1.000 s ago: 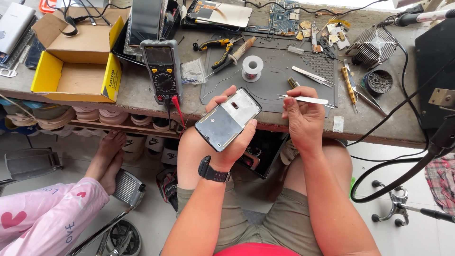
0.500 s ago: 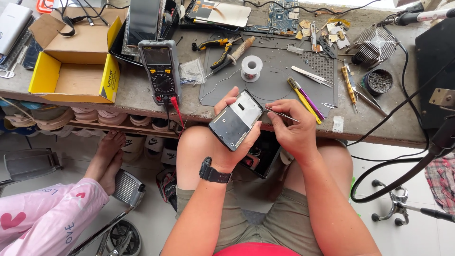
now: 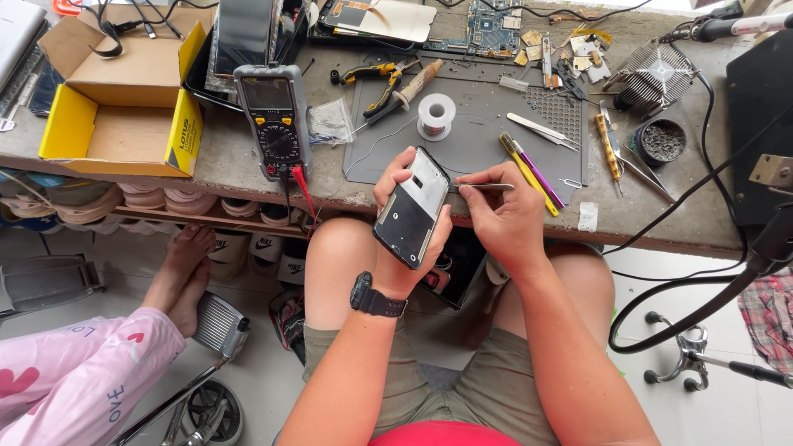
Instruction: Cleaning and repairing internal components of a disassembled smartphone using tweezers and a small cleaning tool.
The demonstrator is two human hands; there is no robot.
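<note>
- Pink-trousered leg [image 3: 78, 376] of another person, lower left, bare foot [image 3: 178, 268] on the floor beside a metal stool frame [image 3: 211, 334].
- Open cardboard box [image 3: 120, 91], yellow outside, on the far-left part of the surface [image 3: 223, 153].
- Multimeter [image 3: 274, 120], dark with yellow trim, lying flat right of the box; red and black leads hang off the surface edge.
- Left hand [image 3: 401, 227], wrist in a black watch [image 3: 376, 299], closed around a phone body [image 3: 413, 206]: fingers wrap the far edge, thumb on the near side. Phone held tilted above the left knee, just in front of the surface edge, open back facing up.
- Solder spool [image 3: 435, 116] and pliers [image 3: 384, 83] on the grey work mat [image 3: 487, 140] behind the phone.
- Right hand [image 3: 504, 219] pinched shut on metal tweezers [image 3: 483, 187]; tips point left, at the phone's right edge. Contact too fine to tell.
- Yellow and purple pry tools [image 3: 533, 173] on the mat just beyond the right hand.
- Round tin [image 3: 661, 140] and black cables [image 3: 702, 272] far right.
</note>
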